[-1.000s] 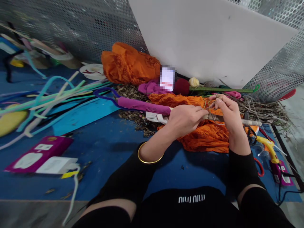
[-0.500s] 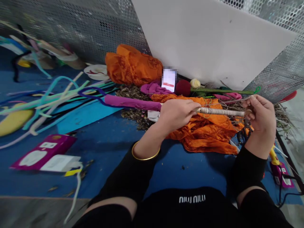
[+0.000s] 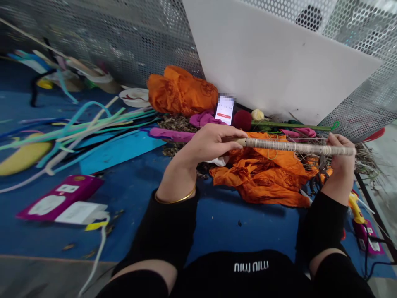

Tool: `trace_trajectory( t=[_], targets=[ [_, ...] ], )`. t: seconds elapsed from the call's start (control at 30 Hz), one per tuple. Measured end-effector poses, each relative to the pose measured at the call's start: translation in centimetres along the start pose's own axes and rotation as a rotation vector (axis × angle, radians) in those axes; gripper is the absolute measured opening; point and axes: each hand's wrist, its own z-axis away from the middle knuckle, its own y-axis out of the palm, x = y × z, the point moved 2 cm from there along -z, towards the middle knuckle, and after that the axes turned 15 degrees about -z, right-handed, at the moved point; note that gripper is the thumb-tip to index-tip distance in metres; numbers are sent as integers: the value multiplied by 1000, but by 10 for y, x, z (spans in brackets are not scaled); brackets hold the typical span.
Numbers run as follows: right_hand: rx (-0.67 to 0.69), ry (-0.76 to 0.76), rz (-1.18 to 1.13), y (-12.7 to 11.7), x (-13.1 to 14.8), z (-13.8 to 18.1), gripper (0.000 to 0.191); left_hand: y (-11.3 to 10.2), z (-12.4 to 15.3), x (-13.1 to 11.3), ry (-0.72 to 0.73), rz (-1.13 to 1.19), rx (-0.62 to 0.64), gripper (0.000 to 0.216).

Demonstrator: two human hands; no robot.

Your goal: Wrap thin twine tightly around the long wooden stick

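Cream windings (image 3: 285, 146) cover a stick (image 3: 241, 142) held above crumpled orange cloth (image 3: 257, 184), the left hand (image 3: 206, 142) clamped beside their left end, the right hand (image 3: 342, 157) gripping the other; even tension should stop them slackening. Beyond stands a lit phone (image 3: 225, 110).

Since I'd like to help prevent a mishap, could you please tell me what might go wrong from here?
The thread-wound stick could unravel if its far end, by the right hand, is not secured. That end might also snag on the dry twigs nearby. The lit phone, standing beyond the left hand, could topple if bumped.
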Motion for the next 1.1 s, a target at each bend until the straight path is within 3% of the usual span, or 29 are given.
trace_trajectory(
  t=[0.07,0.17,0.27,0.33,0.4,0.47,0.57,0.73,0.83,0.93,1.1],
  targets=[
    [-42,-22,163,8,-1,0,30,3,-1,-4,-43,79,-45,40],
    [-54,-185,381,26,9,11,23,9,-3,-17,-82,128,-100,38],
    [217,-320,213,59,25,35,20,17,-6,-29,-99,148,-143,35],
    [473,-296,-19,86,33,56,25,24,-8,-35,-106,179,-156,34],
    [604,-223,-205,110,35,76,34,30,-10,-39,-113,250,-145,34],
    [617,-186,-289,126,35,92,37,35,-11,-40,-121,322,-130,35],
    [626,-189,-251,136,37,106,23,39,-13,-38,-138,355,-137,34],
    [429,-524,-205,126,54,117,33,40,-16,-31,-189,201,-217,32],
    [523,-625,-401,127,54,121,33,44,-17,-31,-211,170,-208,30],
    [599,-535,-585,133,46,123,40,49,-16,-36,-197,164,-178,30],
    [396,-361,-577,135,45,134,38,54,-14,-47,-200,9,-187,27]
  ],
)
